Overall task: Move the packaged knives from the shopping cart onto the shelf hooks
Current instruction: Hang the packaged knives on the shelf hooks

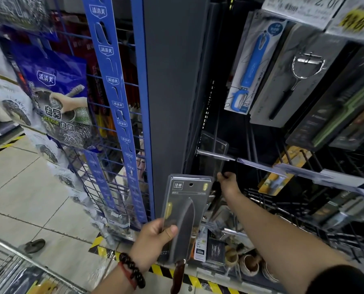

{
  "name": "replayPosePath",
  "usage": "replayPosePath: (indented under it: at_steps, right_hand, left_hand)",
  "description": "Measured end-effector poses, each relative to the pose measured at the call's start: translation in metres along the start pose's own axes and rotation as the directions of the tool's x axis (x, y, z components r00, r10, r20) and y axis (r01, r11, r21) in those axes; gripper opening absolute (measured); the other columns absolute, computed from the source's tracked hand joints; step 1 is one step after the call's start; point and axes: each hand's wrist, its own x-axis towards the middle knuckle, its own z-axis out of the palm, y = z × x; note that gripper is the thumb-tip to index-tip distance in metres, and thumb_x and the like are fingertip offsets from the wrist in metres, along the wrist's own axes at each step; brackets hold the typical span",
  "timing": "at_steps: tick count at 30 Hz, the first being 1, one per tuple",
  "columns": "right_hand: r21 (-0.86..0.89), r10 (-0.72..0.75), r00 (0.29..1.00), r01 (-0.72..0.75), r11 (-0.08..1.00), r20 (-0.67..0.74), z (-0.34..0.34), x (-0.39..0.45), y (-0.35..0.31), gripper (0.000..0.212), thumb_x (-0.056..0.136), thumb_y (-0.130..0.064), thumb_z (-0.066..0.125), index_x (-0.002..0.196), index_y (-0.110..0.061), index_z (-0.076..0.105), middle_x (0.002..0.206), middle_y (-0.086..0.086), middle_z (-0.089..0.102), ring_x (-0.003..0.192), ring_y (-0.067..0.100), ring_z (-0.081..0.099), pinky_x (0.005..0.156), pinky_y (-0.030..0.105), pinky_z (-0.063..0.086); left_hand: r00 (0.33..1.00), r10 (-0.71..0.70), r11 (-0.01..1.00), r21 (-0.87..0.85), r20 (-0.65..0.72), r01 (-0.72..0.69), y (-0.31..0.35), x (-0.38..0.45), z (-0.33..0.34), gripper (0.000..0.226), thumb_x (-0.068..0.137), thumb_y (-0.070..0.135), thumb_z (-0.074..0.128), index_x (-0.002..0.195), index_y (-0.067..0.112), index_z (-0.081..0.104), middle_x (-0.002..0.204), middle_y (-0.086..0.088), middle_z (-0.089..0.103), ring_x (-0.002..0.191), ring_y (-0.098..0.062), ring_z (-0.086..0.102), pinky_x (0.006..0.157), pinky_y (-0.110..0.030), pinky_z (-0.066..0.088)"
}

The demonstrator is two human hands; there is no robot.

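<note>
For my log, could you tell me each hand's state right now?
Left hand: holds the packaged knife.
Right hand: grips a shelf hook.

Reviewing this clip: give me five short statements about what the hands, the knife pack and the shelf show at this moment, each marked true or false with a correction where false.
1. The left hand grips a packaged knife by the lower part of the pack. True.
2. The packaged knife already hangs on a shelf hook. False: it is held in the air in front of the shelf, its hang hole free.
3. The right hand reaches to a shelf hook below the clear price tag holders. True.
4. The right hand carries a second knife pack. False: it holds no pack; its fingers are at the hook.
5. A blue peeler pack hangs at the upper right. True.
</note>
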Motion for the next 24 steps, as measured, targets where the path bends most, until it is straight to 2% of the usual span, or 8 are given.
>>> replayPosePath:
  at_steps: [3, 7, 10, 13, 16, 20, 22, 24]
  right_hand:
    - [0.281, -0.021, 0.988, -0.023, 0.959, 0.151, -0.009, -0.045, 0.0, 0.029, 0.098, -0.032, 0.052, 0.116, -0.009, 0.057, 0.108, 0.013, 0.066, 0.104, 0.033, 0.062, 0.095, 0.048, 0.046]
    - [0.451, -0.171, 0.871, -0.064, 0.89, 0.461, -0.022, -0.126, 0.004, 0.054, 0.095, -0.046, 0.047, 0.126, -0.003, 0.057, 0.122, 0.019, 0.063, 0.109, 0.035, 0.059, 0.101, 0.056, 0.04]
    - [0.432, -0.245, 0.862, 0.034, 0.901, 0.443, -0.025, -0.149, 0.006, 0.035, 0.09, -0.022, 0.065, 0.121, -0.005, 0.061, 0.121, 0.017, 0.067, 0.115, 0.034, 0.062, 0.099, 0.049, 0.048]
    - [0.403, -0.226, 0.917, 0.079, 0.912, 0.33, -0.023, -0.141, 0.008, 0.022, 0.088, -0.001, 0.061, 0.108, -0.01, 0.064, 0.109, 0.014, 0.072, 0.107, 0.035, 0.066, 0.093, 0.049, 0.051]
    - [0.368, -0.187, 0.946, 0.079, 0.926, 0.266, -0.023, -0.136, 0.01, 0.024, 0.092, 0.005, 0.054, 0.105, -0.013, 0.065, 0.106, 0.009, 0.074, 0.102, 0.028, 0.068, 0.09, 0.042, 0.053]
    - [0.317, -0.178, 0.959, 0.102, 0.943, 0.221, -0.021, -0.13, 0.014, 0.025, 0.093, 0.004, 0.054, 0.11, -0.011, 0.064, 0.11, 0.009, 0.073, 0.101, 0.024, 0.069, 0.085, 0.035, 0.054]
    - [0.315, -0.184, 0.963, 0.115, 0.942, 0.198, -0.019, -0.123, 0.011, 0.024, 0.094, 0.003, 0.054, 0.109, -0.013, 0.064, 0.108, 0.007, 0.073, 0.103, 0.025, 0.068, 0.09, 0.039, 0.053]
    - [0.319, -0.203, 0.96, 0.134, 0.938, 0.191, -0.018, -0.119, 0.005, 0.024, 0.094, 0.004, 0.053, 0.106, -0.015, 0.064, 0.103, 0.004, 0.073, 0.098, 0.02, 0.068, 0.083, 0.031, 0.054]
  left_hand:
    - [1.0, 0.002, 1.0, 0.001, 0.016, -0.002, 0.003, 0.006, 0.008, 0.014, 0.091, 0.013, 0.062, 0.099, 0.018, 0.072, 0.103, 0.002, 0.075, 0.105, -0.016, 0.066, 0.093, -0.034, 0.05]
    - [0.999, 0.018, 1.0, 0.005, 0.032, -0.018, 0.009, 0.016, 0.017, 0.014, 0.091, 0.015, 0.063, 0.101, 0.019, 0.071, 0.105, 0.002, 0.074, 0.106, -0.015, 0.066, 0.097, -0.037, 0.048]
    - [0.998, 0.061, 0.998, 0.0, 0.036, -0.061, 0.016, 0.02, 0.027, 0.014, 0.091, 0.011, 0.062, 0.099, 0.018, 0.071, 0.1, 0.002, 0.075, 0.102, -0.019, 0.068, 0.089, -0.03, 0.052]
    - [0.978, 0.203, 0.967, 0.167, -0.039, -0.194, 0.027, 0.019, 0.037, 0.016, 0.089, 0.014, 0.065, 0.1, 0.026, 0.064, 0.104, 0.007, 0.071, 0.102, -0.014, 0.065, 0.083, -0.02, 0.05]
    - [0.822, 0.508, 0.799, 0.499, -0.257, -0.337, 0.048, 0.014, 0.035, 0.053, 0.082, 0.025, 0.072, 0.127, 0.036, 0.045, 0.134, 0.008, 0.042, 0.126, -0.011, 0.042, 0.105, -0.026, 0.037]
    - [0.529, 0.839, 0.406, 0.792, -0.126, -0.455, 0.088, 0.023, 0.024, 0.098, 0.07, 0.035, 0.08, 0.142, 0.043, 0.014, 0.152, 0.005, 0.006, 0.143, -0.034, 0.008, 0.115, -0.05, 0.015]
    - [0.497, 0.864, 0.312, 0.858, -0.077, -0.409, 0.104, 0.036, 0.021, 0.108, 0.068, 0.039, 0.081, 0.143, 0.044, 0.004, 0.154, -0.002, -0.004, 0.143, -0.036, -0.004, 0.115, -0.053, 0.007]
    - [0.545, 0.835, 0.314, 0.88, -0.078, -0.355, 0.117, 0.047, 0.02, 0.112, 0.07, 0.041, 0.081, 0.143, 0.047, -0.004, 0.155, 0.0, -0.014, 0.143, -0.034, -0.013, 0.116, -0.056, 0.004]
